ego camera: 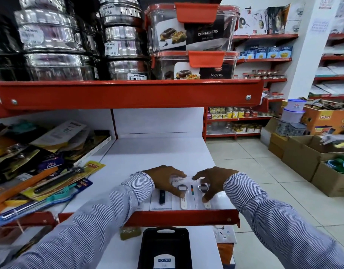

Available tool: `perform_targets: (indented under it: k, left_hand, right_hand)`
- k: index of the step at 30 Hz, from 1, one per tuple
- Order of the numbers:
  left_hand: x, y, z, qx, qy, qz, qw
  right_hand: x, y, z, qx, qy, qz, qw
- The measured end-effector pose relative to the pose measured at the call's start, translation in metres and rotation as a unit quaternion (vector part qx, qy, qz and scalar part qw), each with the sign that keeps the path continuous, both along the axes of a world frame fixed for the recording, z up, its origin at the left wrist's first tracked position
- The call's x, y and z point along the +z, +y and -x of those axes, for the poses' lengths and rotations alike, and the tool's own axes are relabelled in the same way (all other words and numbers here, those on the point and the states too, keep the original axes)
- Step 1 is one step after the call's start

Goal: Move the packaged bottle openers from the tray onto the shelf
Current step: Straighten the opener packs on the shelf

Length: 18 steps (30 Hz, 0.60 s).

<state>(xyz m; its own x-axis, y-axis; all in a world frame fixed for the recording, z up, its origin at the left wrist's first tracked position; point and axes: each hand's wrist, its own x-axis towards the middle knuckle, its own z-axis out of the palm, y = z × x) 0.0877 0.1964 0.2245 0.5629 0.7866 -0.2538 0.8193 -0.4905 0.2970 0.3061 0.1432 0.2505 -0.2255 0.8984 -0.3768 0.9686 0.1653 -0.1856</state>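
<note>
Three packaged bottle openers lie side by side at the front of the white shelf (157, 152). The left pack (161, 198) has a black handle. My left hand (165, 180) grips the middle pack (183, 199), thumb on its white handle and fingers on its top edge. On the right pack (206, 202), also white-handled, my right hand (210, 184) holds the card the same way. Below the shelf's red front lip sits the black tray (165, 247), with a blue-labelled card inside it.
Carded kitchen tools (50, 171) are piled on the shelf section to the left. A red shelf (128, 94) overhead carries steel tins and plastic containers. Cardboard boxes (312, 158) stand on the tiled floor to the right.
</note>
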Motion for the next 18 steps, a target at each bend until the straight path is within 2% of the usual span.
perform_targets:
  k: [3,7,18]
  left_hand:
    - [0.01,0.009,0.023,0.022,0.014,-0.001,1.0]
    - [0.003,0.009,0.046,0.032,0.08,0.014,0.996]
    - [0.008,0.008,0.061,0.04,0.063,0.014,0.997]
  right_hand:
    - [0.001,0.0,0.007,0.017,-0.011,0.014,1.0]
    - [0.008,-0.002,0.021,0.067,-0.085,0.021,0.994]
    - [0.024,-0.015,0.037,0.089,-0.139,0.017,0.986]
